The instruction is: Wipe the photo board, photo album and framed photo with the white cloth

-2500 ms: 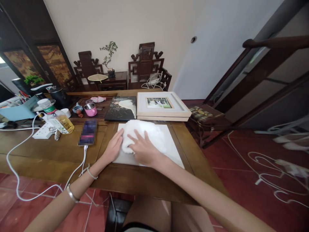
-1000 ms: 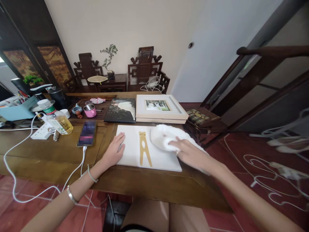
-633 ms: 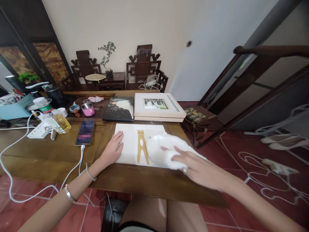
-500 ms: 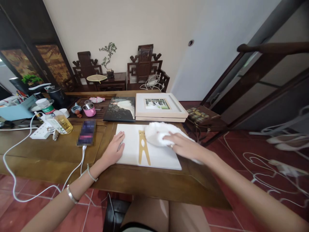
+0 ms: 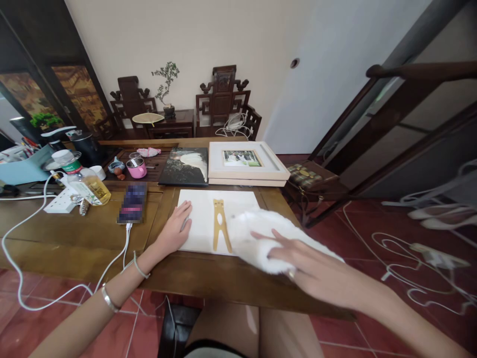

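Note:
A white flat panel [image 5: 203, 223] lies face down near the front edge of the wooden table [image 5: 82, 233], with a gold stand piece [image 5: 219, 231] along its middle. My left hand [image 5: 174, 229] rests flat on the panel's left edge, fingers stretched out. My right hand [image 5: 309, 266] presses a fluffy white cloth [image 5: 261, 236] onto the panel's near right corner, fingers spread over the cloth. The cloth hides that corner.
Behind the panel lie a dark picture [image 5: 186, 166] and a stacked white photo frame [image 5: 244, 166]. A phone [image 5: 132, 203] on a white cable, an oil bottle [image 5: 89, 188], a power strip [image 5: 59, 203] and a pink cup [image 5: 136, 168] sit to the left. A low stool [image 5: 311, 179] stands right of the table.
My right hand swept the cloth from the panel's left across to its right, uncovering the gold stand piece, then rubbed it back and forth; it now sits at the near right corner. My left hand stayed put.

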A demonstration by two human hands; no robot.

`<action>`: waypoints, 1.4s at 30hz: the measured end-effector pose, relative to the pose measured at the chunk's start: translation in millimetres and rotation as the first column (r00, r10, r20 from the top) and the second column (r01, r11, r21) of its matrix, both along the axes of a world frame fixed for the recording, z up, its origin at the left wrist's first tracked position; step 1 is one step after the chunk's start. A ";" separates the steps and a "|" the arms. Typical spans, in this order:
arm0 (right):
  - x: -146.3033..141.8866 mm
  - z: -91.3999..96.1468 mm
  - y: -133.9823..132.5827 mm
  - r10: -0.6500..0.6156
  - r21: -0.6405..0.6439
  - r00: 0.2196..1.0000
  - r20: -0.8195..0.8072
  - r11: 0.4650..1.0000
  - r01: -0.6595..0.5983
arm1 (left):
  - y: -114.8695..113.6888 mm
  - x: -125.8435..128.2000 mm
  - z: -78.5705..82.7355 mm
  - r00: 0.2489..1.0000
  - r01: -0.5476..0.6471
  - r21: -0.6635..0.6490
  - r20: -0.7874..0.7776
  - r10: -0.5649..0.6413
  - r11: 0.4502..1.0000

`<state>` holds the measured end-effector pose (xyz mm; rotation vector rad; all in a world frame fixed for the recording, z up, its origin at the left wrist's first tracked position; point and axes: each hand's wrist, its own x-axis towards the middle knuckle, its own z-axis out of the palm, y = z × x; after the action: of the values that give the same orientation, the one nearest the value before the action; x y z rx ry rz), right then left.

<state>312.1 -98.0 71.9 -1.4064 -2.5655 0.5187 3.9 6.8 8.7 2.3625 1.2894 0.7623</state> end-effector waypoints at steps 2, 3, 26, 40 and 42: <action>2.9 0.4 -21.2 0.028 0.002 0.999 -0.021 1.000 -0.028 | -0.4 0.5 0.8 1.000 -0.003 -0.014 -0.001 0.003 1.000; 4.1 0.7 -26.7 0.025 -0.006 1.000 -0.017 1.000 -0.025 | -0.5 0.7 1.3 1.000 -0.005 -0.019 0.000 0.005 1.000; -17.5 -14.9 15.2 -0.009 0.107 1.000 -0.023 0.994 0.012 | 0.2 -0.4 -0.1 1.000 -0.001 0.001 0.019 0.001 1.000; -13.2 -8.7 50.0 0.001 0.092 1.000 0.017 0.996 -0.002 | 0.4 -0.8 0.5 1.000 -0.005 -0.002 0.012 0.005 1.000; -11.6 -7.5 81.0 -0.061 0.074 0.997 0.040 0.996 0.058 | 0.3 -0.8 0.7 1.000 0.000 -0.002 0.010 0.000 1.000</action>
<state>300.5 -17.0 64.4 -1.4790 -2.5389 0.3864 3.0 7.1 9.4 2.3540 1.2860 0.7717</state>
